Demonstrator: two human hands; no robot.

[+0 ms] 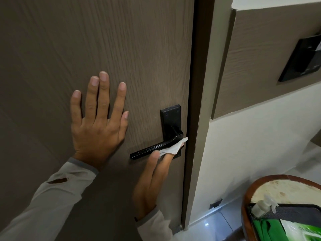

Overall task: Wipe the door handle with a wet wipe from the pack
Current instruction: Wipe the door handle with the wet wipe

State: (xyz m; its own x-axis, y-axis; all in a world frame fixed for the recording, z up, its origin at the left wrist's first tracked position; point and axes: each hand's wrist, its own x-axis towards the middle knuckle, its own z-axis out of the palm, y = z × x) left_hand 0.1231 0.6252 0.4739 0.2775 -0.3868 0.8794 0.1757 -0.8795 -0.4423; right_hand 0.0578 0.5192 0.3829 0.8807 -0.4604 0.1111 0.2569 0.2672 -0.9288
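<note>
A black lever door handle on a black backplate sits at the right edge of a brown wood-grain door. My right hand reaches up from below and presses a white wet wipe against the underside of the lever near its pivot. My left hand lies flat on the door to the left of the handle, fingers spread, holding nothing. The green and white wipe pack lies in a black tray at the bottom right.
A round wooden-rimmed table stands at the lower right with the tray and a white spray bottle. The dark door frame runs beside the handle. A black wall panel hangs on the right wall.
</note>
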